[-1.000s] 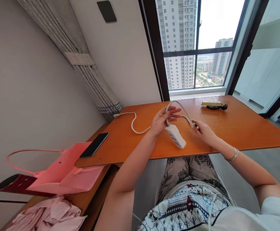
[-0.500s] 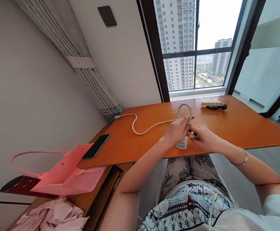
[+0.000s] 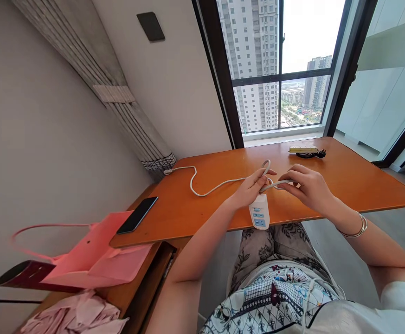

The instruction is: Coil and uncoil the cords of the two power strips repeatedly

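Observation:
A white power strip (image 3: 259,212) with blue-faced sockets lies at the table's near edge, just below my left hand. Its white cord (image 3: 216,186) runs over the table to a plug (image 3: 168,172) at the far left. My left hand (image 3: 251,188) is closed around a bent part of the cord, and a small loop sticks up above the fingers. To the right, my right hand (image 3: 305,184) pinches another stretch of the cord between thumb and fingers. That stretch is pulled across between both hands.
On the orange-brown table (image 3: 174,211) lie a black phone (image 3: 138,215) at the left and a yellowish power strip (image 3: 303,150) with a black cord at the back right. A pink bag (image 3: 94,250) and pink cloth (image 3: 77,315) sit lower left. A window (image 3: 282,79) rises behind.
The cord loop above my left hand has become smaller. My right hand has drawn away to the right with the cord. The white power strip now shows its socket face, nearer the edge.

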`<action>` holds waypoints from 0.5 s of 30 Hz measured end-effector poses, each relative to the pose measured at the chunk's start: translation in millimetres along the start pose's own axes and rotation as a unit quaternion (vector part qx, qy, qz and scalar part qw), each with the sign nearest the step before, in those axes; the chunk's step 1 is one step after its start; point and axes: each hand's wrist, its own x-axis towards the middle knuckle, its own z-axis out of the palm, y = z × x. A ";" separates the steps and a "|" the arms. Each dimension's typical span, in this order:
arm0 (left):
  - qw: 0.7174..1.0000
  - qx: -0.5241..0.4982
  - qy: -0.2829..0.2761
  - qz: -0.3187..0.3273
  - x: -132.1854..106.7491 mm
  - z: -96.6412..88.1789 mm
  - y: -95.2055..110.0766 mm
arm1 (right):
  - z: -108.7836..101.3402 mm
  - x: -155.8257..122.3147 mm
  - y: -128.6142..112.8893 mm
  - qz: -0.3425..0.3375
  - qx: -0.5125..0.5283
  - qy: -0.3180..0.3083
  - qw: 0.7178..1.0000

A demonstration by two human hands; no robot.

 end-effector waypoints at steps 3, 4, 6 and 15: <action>0.989 -0.140 -0.048 -0.026 1.6 5.4 3.0 | 7.0 18.0 6.4 -0.030 0.003 0.072 0.997; 0.985 -0.162 -0.057 -0.029 1.4 6.9 4.2 | 10.3 23.2 8.5 -0.033 0.019 0.074 0.997; 0.980 -0.188 -0.065 -0.030 -0.3 8.9 6.1 | 16.2 31.0 11.7 -0.027 0.072 0.045 0.996; 0.950 -0.285 -0.075 -0.102 -5.2 3.2 8.0 | 17.1 35.6 4.0 0.068 0.218 -0.028 0.973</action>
